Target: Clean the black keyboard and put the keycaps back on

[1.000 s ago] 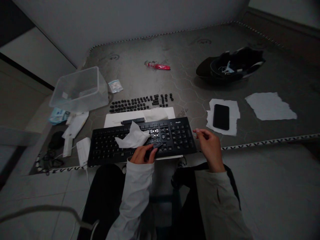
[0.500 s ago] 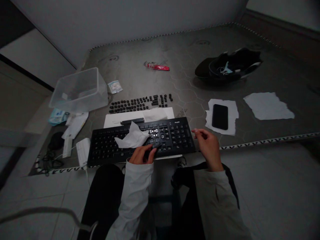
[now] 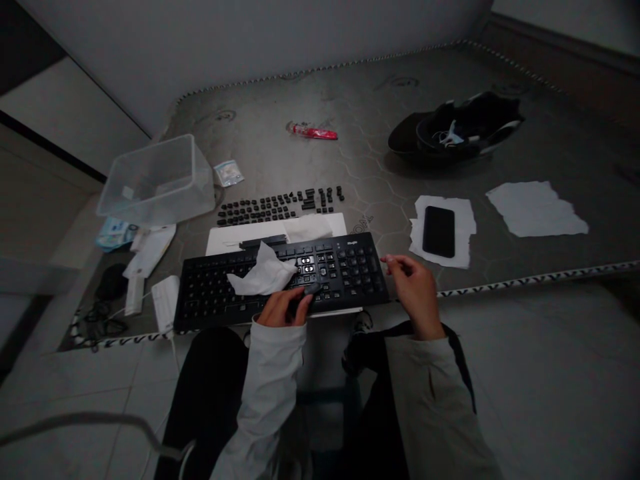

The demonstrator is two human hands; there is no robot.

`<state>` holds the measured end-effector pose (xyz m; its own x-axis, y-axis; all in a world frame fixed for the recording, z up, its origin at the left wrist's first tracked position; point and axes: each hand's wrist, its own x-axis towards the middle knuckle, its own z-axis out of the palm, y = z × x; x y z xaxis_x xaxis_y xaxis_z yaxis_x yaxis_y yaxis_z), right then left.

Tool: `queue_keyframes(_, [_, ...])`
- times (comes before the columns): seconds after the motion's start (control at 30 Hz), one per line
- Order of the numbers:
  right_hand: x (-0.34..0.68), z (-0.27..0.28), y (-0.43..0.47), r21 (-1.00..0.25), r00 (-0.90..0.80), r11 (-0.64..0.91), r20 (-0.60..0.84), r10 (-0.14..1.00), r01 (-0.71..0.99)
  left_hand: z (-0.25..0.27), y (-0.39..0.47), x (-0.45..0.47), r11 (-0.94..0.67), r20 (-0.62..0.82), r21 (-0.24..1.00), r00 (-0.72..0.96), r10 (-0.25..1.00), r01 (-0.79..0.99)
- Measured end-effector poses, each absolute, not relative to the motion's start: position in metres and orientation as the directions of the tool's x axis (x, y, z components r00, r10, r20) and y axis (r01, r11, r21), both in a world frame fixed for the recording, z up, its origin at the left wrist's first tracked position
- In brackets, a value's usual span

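Note:
A black keyboard (image 3: 357, 267) lies at the table's front edge, with many keycaps off on its left and middle parts. A crumpled white tissue (image 3: 265, 273) rests on top of it. Over the keyboard's lower middle, my left hand (image 3: 285, 308) pinches a small dark piece (image 3: 313, 289) between thumb and finger; its exact kind is unclear. Just past the keyboard's right end, my right hand (image 3: 414, 293) is closed in a pinch, and whatever lies between its fingertips is too small to make out. Loose black keycaps (image 3: 257, 210) stand in rows behind the keyboard.
A white sheet (image 3: 225, 240) with black strips lies behind the keyboard. Left are a clear plastic box (image 3: 155, 180), a white adapter (image 3: 165, 303) and cables. Right are a black phone (image 3: 439, 231) on paper, another paper (image 3: 537, 210) and a black helmet (image 3: 415, 143). A red-handled tool (image 3: 320, 133) lies farther back.
The dark piece in my left fingers has turned slightly. Both hands otherwise keep nearly the same place, and the whole view has shifted a little.

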<state>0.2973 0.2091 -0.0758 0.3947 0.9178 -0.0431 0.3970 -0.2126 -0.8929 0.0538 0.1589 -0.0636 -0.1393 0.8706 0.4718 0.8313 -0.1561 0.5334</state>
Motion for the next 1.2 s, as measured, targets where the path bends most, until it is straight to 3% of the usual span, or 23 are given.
queue_keyframes(0.57, [0.295, -0.067, 0.198, -0.902, 0.249, -0.065, 0.048, 0.967, 0.427, -0.059, 0.151, 0.064, -0.210, 0.441, 0.566, -0.077, 0.894, 0.797])
queue_keyframes(0.73, [0.291, -0.067, 0.195, -0.889, 0.165, 0.069, 0.160, 0.973, 0.452, -0.066, 0.155, 0.086, -0.270, 0.425, 0.581, -0.004, 0.905, 0.768])
queue_keyframes(0.93, [0.285, -0.075, 0.193, -0.936, 0.109, 0.068, 0.112, 0.988, 0.345, -0.080, 0.167, 0.106, -0.323, 0.425, 0.553, 0.073, 0.902, 0.768])
queue_keyframes(1.2, [0.285, -0.077, 0.195, -0.921, 0.035, 0.140, 0.164, 0.986, 0.363, -0.084, 0.173, 0.104, -0.340, 0.424, 0.519, 0.109, 0.899, 0.785])
